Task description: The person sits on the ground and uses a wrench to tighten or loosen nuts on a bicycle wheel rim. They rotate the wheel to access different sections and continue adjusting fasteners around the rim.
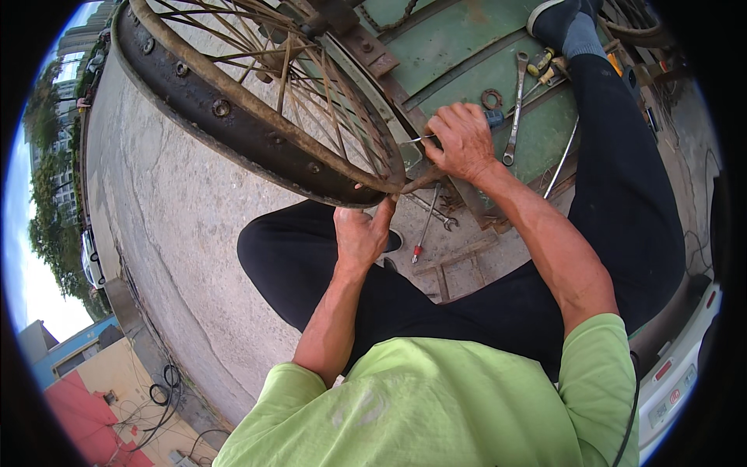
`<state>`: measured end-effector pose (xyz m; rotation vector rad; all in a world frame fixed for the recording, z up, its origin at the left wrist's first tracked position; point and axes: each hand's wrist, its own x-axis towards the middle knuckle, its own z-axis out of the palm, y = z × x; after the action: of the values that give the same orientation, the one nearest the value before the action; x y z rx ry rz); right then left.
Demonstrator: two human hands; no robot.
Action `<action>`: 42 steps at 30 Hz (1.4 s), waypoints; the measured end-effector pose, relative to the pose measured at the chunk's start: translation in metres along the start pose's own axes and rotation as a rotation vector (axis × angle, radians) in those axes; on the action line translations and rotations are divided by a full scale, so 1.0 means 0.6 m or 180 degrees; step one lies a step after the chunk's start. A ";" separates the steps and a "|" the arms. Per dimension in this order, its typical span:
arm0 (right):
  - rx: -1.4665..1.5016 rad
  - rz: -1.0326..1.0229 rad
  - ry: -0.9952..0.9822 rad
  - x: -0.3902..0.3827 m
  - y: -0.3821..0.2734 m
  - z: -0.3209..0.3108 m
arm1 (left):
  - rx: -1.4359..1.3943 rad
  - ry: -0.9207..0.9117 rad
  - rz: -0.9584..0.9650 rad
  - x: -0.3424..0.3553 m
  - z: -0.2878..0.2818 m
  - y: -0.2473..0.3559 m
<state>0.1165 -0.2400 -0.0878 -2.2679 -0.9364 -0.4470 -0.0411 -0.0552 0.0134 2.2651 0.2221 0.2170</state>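
Note:
A rusty spoked wheel stands at the upper left, its bare dark rim showing several spoke holes. My left hand is closed on the lower edge of the rim, thumb up against it and fingers partly hidden beneath. In my right hand is a screwdriver with a blue handle; its thin shaft points left toward the rim. A brown strip-like piece runs from the rim toward this hand; whether the hand touches it I cannot tell.
A green metal bed carries a combination wrench, a rusty ring, a yellow-and-black tool and a chain. On the concrete lie a red-handled screwdriver, another wrench and a rusty frame. My legs flank the work.

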 end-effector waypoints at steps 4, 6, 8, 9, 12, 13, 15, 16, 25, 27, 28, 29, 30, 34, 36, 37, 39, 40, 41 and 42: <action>-0.0011 -0.0014 0.0016 -0.001 0.000 0.001 | 0.0154 0.0125 0.0064 -0.010 -0.003 -0.004; 0.0021 -0.0012 0.0033 -0.001 0.001 0.001 | -0.0125 0.0201 -0.0072 -0.018 -0.009 -0.007; 0.0006 -0.0019 0.0031 -0.001 0.001 0.001 | -0.0165 0.0334 -0.0002 -0.021 -0.018 -0.001; 0.0000 -0.0025 0.0030 -0.001 0.002 0.001 | -0.0185 0.0403 0.0033 -0.022 -0.022 0.007; 0.0003 -0.0030 0.0041 -0.001 0.002 0.001 | -0.0214 0.0400 0.0121 -0.020 -0.025 0.020; 0.0006 -0.0029 0.0042 -0.001 0.002 0.001 | -0.0219 0.0400 0.0189 -0.019 -0.024 0.020; 0.0013 -0.0033 0.0043 0.000 0.001 0.001 | -0.0237 0.0338 0.0081 -0.018 -0.020 0.023; 0.0006 -0.0030 0.0038 0.000 0.001 0.001 | -0.0246 0.0306 0.0028 -0.017 -0.018 0.024; -0.0004 -0.0048 -0.0015 0.000 0.003 0.000 | -0.0206 -0.0102 -0.0380 -0.001 -0.001 0.011; 0.0014 -0.0054 -0.0022 0.001 0.002 -0.001 | -0.0189 -0.0133 -0.0435 0.001 0.001 0.004; 0.0023 -0.0055 -0.0021 0.002 0.001 -0.001 | -0.0161 -0.0123 -0.0405 0.001 0.003 -0.002; 0.0030 -0.0056 -0.0020 0.002 0.001 -0.002 | -0.0134 -0.0114 -0.0373 0.002 0.006 -0.007; 0.0036 -0.0057 -0.0018 0.002 0.001 -0.003 | -0.0193 -0.0112 -0.0399 0.002 0.010 -0.011; 0.0066 -0.0070 -0.0018 0.002 0.001 -0.003 | -0.0376 -0.0198 -0.0533 0.007 0.015 -0.020; 0.0068 -0.0070 -0.0060 0.003 0.002 -0.004 | -0.0226 -0.0213 -0.0470 0.009 0.012 -0.009; 0.0065 -0.0076 -0.0065 0.003 0.001 -0.004 | -0.0040 -0.0177 -0.0363 0.008 0.007 0.001; 0.0035 -0.0081 -0.0078 0.003 0.000 -0.007 | 0.0211 -0.0076 -0.0116 0.003 -0.001 0.016; 0.0043 -0.0084 -0.0072 0.004 0.000 -0.008 | 0.0286 -0.0003 0.0018 -0.002 -0.007 0.019; 0.0052 -0.0083 -0.0067 0.003 0.001 -0.008 | 0.0362 0.0066 0.0148 -0.006 -0.012 0.022; 0.0061 -0.0083 -0.0062 0.003 0.001 -0.008 | 0.0239 0.0148 0.0094 -0.008 -0.015 0.029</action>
<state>0.1180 -0.2426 -0.0839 -2.2488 -0.9771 -0.4260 -0.0463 -0.0610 0.0319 2.3407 0.2247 0.2813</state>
